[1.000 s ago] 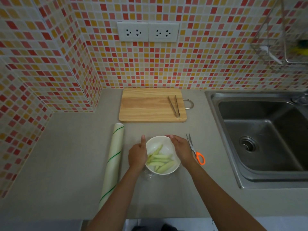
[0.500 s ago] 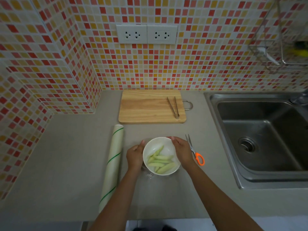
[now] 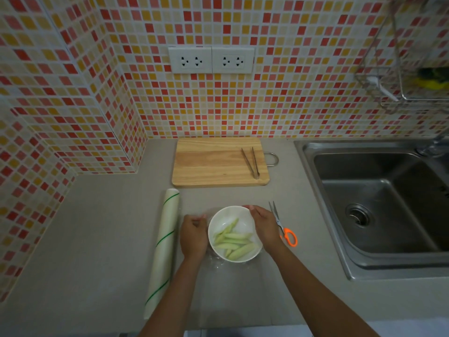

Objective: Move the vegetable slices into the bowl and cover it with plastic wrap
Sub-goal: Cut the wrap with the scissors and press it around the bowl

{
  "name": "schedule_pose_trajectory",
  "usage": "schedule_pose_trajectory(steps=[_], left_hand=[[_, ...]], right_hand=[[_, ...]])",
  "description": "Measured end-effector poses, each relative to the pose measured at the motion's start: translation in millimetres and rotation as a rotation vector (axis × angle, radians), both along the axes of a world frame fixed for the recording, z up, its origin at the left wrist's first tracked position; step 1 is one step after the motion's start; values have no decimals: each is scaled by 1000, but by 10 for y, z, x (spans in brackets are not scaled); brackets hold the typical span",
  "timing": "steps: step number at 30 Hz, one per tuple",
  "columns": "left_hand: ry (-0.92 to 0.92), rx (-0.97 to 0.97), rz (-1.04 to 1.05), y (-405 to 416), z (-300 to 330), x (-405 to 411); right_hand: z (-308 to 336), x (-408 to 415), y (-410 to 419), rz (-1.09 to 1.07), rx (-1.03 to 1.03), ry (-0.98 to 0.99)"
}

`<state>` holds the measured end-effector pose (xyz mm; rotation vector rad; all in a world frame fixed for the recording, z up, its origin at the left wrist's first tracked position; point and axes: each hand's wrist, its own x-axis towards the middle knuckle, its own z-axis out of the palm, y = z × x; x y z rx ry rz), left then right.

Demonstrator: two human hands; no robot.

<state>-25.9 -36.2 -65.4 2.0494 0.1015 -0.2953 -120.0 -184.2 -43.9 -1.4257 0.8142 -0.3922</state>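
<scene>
A white bowl (image 3: 224, 215) sits on the grey counter and holds several pale green vegetable slices (image 3: 234, 240). Clear plastic wrap (image 3: 216, 262) lies over the bowl and crinkles on the counter at its near side. My left hand (image 3: 193, 235) presses against the bowl's left side, fingers curled on the wrap. My right hand (image 3: 264, 227) cups the bowl's right rim, fingertips at the far edge pinching the wrap. The plastic wrap roll (image 3: 163, 249) lies lengthwise to the left of the bowl.
A wooden cutting board (image 3: 213, 166) with metal tongs (image 3: 251, 162) on it lies behind the bowl. Orange-handled scissors (image 3: 283, 226) lie just right of my right hand. A steel sink (image 3: 379, 205) fills the right side. Tiled walls close the back and left.
My left hand has slid a little lower along the bowl's left side, its thumb no longer raised. My right hand stays on the right rim. The bowl has not moved.
</scene>
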Motion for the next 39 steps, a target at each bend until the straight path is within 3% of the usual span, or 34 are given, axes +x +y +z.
schedule_pose_trajectory(steps=[14,20,25,30,32,36,39], left_hand=[[283,-73,56,-25,-91,16],[173,-143,63,-27,-31,-42],[368,-223,-62,-78,101,101],[86,24,-302,-114,133,101],[69,-8,-305,-126,107,93],[233,-218,-326,-103,98,152],[200,-234,-343,-57,74,180]], right_hand=[[-89,-21,17,-78,-41,-7],[-98,-12,-1,-90,-24,0],[-77,-38,-28,-54,-62,3],[-89,-5,10,-45,-88,5],[-99,-7,4,-36,-103,11],[-108,-19,-6,-8,-94,12],[-106,-23,0,-6,-120,19]])
